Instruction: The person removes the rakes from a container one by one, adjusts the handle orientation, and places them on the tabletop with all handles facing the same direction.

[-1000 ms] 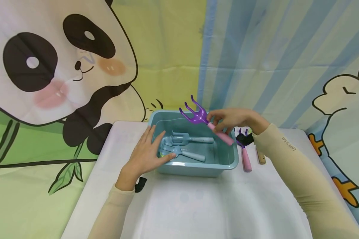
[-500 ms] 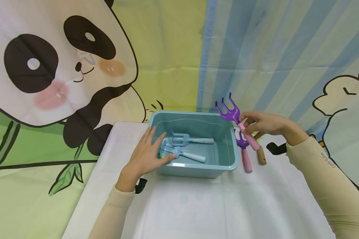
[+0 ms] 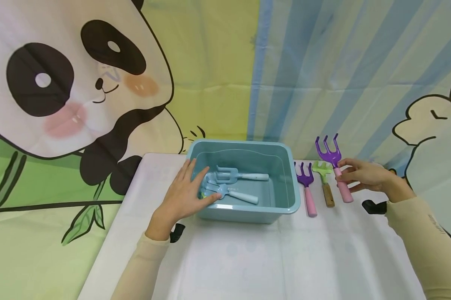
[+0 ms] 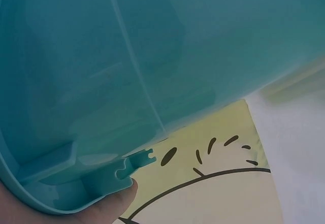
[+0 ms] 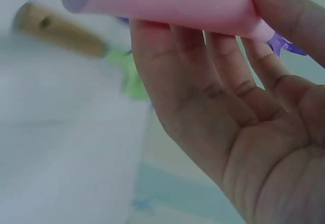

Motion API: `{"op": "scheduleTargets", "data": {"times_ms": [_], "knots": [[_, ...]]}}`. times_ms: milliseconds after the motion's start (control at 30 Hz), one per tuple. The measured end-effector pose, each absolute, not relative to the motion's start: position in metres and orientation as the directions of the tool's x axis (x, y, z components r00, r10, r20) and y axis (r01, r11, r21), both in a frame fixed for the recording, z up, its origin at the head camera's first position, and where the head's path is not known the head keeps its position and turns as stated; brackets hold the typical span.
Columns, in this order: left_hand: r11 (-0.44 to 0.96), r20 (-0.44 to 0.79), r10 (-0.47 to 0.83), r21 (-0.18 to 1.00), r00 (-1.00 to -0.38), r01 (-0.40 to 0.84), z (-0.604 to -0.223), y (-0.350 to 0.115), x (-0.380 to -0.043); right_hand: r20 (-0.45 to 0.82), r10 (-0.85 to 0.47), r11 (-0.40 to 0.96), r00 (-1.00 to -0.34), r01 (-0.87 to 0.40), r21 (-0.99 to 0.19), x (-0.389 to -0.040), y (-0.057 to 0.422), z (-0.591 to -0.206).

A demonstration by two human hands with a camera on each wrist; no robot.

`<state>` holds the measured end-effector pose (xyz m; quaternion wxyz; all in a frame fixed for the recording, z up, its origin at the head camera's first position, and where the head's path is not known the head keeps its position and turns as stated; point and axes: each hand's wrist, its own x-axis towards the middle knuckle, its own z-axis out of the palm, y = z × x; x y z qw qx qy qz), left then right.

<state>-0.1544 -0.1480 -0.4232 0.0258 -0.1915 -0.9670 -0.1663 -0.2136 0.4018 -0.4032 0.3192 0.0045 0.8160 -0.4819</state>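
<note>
My right hand (image 3: 365, 177) holds a toy hand rake (image 3: 330, 157) with purple tines and a pink handle, right of the other rakes. In the right wrist view, the thumb and fingers pinch its pink handle (image 5: 162, 0). My left hand (image 3: 184, 193) lies with spread, straight fingers over the left rim of a blue-green plastic bin (image 3: 244, 211), its thumb across the front rim. The left wrist view catches a finger (image 4: 119, 203) against the rim's underside. Inside the bin are a pale blue rake (image 3: 221, 189), a pale blue fork-like tool (image 3: 227, 176) and partly hidden pieces.
Right of the bin, a second purple rake with a pink handle (image 3: 310, 202) and a green rake with a wooden handle (image 3: 328, 195) lie side by side on the white table (image 3: 240, 258). A printed cloth backdrop (image 3: 210, 62) rises behind the table.
My right hand has carried the purple rake from above the bin to the right, past the green rake, and lowered it. The left hand has stayed on the bin.
</note>
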Motion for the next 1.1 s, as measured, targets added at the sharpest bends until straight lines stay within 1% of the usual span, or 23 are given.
{"op": "scheduleTargets", "data": {"times_ms": [133,267,433,567,867,1100], "knots": [[0.872,0.114,0.362,0.31,-0.925,0.379,-0.423,-0.148,-0.155,-0.557,-0.238,0.509,-0.795,0.386,-0.769,-0.211,0.423,-0.423],[0.872,0.112,0.361,0.31,-0.926,0.378,-0.423,-0.149,-0.154,-0.604,-0.174,0.478,-0.778,0.469,-0.742,-0.207,0.444,-0.443],[0.872,0.116,0.362,0.31,-0.925,0.38,-0.424,-0.149,-0.154,-0.661,-0.107,0.461,-0.742,0.552,-0.695,-0.203,0.465,-0.465],[0.873,0.113,0.36,0.31,-0.926,0.377,-0.423,-0.148,-0.154,-0.7,-0.084,0.422,-0.709,0.611,-0.67,-0.202,0.474,-0.478],[0.875,0.112,0.36,0.304,-0.926,0.377,-0.422,-0.147,-0.155,-0.73,-0.07,0.426,-0.68,0.641,-0.638,-0.203,0.474,-0.489],[0.878,0.106,0.359,0.3,-0.927,0.374,-0.421,-0.148,-0.154,-0.733,-0.047,0.472,-0.679,0.632,-0.615,-0.206,0.474,-0.494]]}}
